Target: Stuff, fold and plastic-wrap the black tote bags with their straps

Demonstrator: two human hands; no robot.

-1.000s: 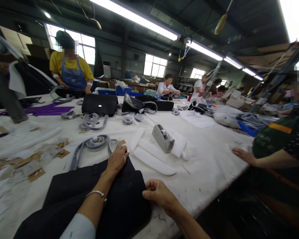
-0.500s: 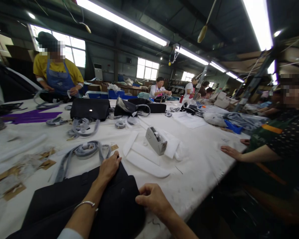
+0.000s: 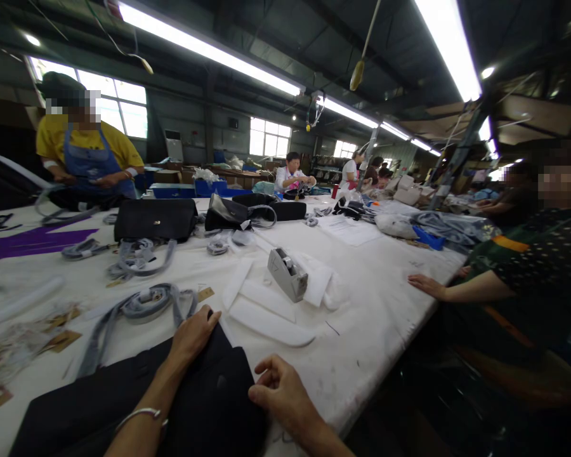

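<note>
A black bag (image 3: 219, 387) lies in front of me on the white-covered table, its lower part running out of view. My left hand (image 3: 195, 333) reaches across it, with fingers curled over its far edge and gripping it. Beside the bag's right edge is my right hand (image 3: 283, 390), thumb and fingers apart, the thumb tip at or very near the edge. Just beyond my left hand, a coiled grey strap (image 3: 147, 303) in wrapping rests on the table. White padding strips (image 3: 271, 322) lie to the right, next to a grey tape dispenser (image 3: 287, 274).
Across the table stand black handbags (image 3: 155, 220) with more wrapped straps (image 3: 140, 257). Clear plastic and brown tags (image 3: 59, 343) lie at left, near purple material (image 3: 42, 241). A co-worker's hand (image 3: 427, 287) rests on the right table edge; another person (image 3: 92, 158) works at far left.
The view has shifted slightly right. My right hand's thumb and fingers have spread apart at the bag's edge. My left hand keeps its hold on the far edge.
</note>
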